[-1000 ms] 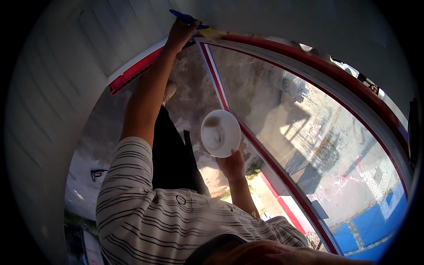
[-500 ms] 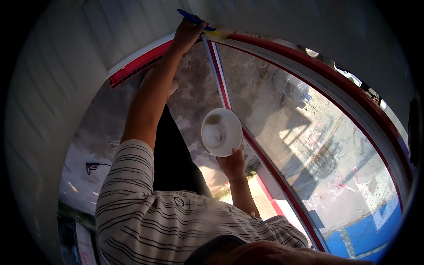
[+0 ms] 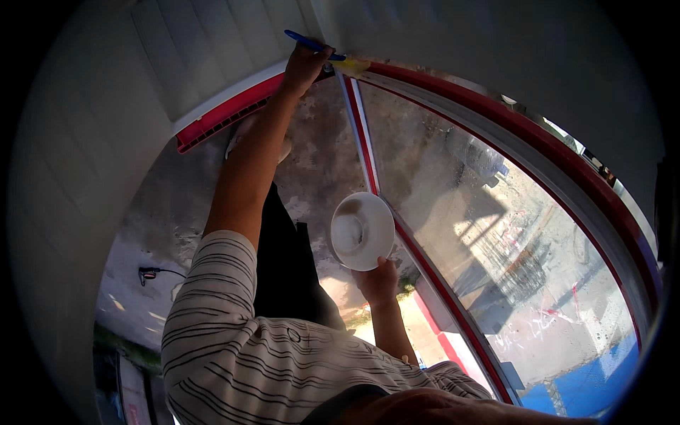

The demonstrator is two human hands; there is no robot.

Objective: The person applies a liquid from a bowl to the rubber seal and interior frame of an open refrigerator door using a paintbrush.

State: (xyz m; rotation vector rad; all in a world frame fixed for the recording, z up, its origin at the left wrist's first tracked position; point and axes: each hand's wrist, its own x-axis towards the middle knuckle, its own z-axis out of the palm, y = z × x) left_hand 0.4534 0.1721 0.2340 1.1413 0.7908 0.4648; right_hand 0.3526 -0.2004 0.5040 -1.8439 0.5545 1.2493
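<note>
My left hand [image 3: 308,65] is raised at the far end of the view, closed around the blue handle of a paintbrush [image 3: 304,40]. The yellowish bristles touch the corner where the pale panelled wall [image 3: 212,49] meets a red frame [image 3: 425,81]. Lower down, my right hand [image 3: 377,280] grips the near rim of a white bowl [image 3: 382,219], thumb over the edge. The bowl tilts toward me; a whitish patch and a brownish smear show inside it.
A glass pane [image 3: 524,234] in red and silver framing stands to the right, with a clear plastic jug [image 3: 485,157] beyond it. A red slotted ledge [image 3: 227,113] runs along the left wall. A dark corded device [image 3: 147,275] lies on the stained floor [image 3: 177,212].
The scene sits slightly lower and further right in the view. The brush bristles now lie more plainly against the frame corner; both hands keep their holds.
</note>
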